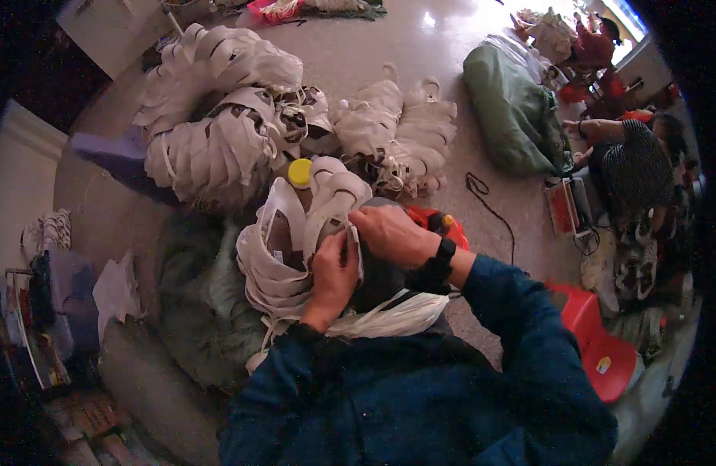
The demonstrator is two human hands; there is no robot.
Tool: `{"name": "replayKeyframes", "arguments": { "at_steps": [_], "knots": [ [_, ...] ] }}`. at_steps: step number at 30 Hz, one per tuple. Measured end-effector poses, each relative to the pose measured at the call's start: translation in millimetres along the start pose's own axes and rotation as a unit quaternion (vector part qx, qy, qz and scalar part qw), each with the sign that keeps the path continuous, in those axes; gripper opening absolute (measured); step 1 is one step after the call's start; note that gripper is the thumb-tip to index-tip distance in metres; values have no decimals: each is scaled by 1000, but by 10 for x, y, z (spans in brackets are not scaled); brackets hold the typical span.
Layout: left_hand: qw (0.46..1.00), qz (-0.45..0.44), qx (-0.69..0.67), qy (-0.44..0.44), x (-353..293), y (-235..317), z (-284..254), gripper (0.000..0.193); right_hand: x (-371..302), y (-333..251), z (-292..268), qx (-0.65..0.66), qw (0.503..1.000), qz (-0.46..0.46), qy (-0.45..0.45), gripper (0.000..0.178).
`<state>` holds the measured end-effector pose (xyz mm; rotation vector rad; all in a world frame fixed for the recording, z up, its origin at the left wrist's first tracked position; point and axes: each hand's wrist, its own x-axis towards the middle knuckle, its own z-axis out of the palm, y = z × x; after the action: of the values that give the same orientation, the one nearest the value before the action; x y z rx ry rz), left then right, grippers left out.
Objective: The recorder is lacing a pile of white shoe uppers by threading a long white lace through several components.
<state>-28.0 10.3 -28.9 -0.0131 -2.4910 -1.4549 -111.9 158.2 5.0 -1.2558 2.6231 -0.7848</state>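
Observation:
A pale shoe upper [336, 203] stands in front of me, its opening facing up. My left hand [334, 273] grips its near side, thumb and fingers closed on the edge. My right hand [397, 237] is closed in a pinch at the upper's right edge; anything small between the fingertips is hidden. Just left of my hands, a nested stack of similar uppers [268, 283] curves toward me. Below my hands lies a bundle of white laces or strands [400, 317] across my lap. Beyond the upper is a round yellow lid [299, 172].
Large nested piles of uppers [210, 147] lie ahead, with two shorter stacks [424, 128] beside them. A green sack [505, 109] and a red stool [598, 346] are to the right. A dark cord [494, 210] crosses the floor. Other people [633, 167] sit at the far right.

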Motion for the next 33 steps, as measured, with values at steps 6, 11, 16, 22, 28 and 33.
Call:
{"name": "replayKeyframes", "arguments": {
  "at_steps": [6, 11, 16, 22, 28, 33],
  "knots": [
    [998, 48, 48, 3, -25, 10, 62, 23, 62, 85, 58, -45, 997, -65, -1, 16],
    [994, 74, 81, -20, -22, -55, 77, 25, 184, 106, -118, -14, 993, 2, -115, 8],
    [991, 69, 110, -20, -53, -66, 108, 23, 96, 102, 37, 7, 999, 3, -35, 8],
    [992, 69, 98, -37, -62, -62, 104, 24, -45, 216, 231, 96, 993, 26, 70, 11],
    [991, 61, 110, -46, -156, -80, 107, 37, -48, 89, 173, 77, 994, 18, 75, 17],
    [993, 43, 43, -105, -251, -47, 23, 44, -106, -19, 133, 12, 995, 93, 27, 24]
  ]
}}
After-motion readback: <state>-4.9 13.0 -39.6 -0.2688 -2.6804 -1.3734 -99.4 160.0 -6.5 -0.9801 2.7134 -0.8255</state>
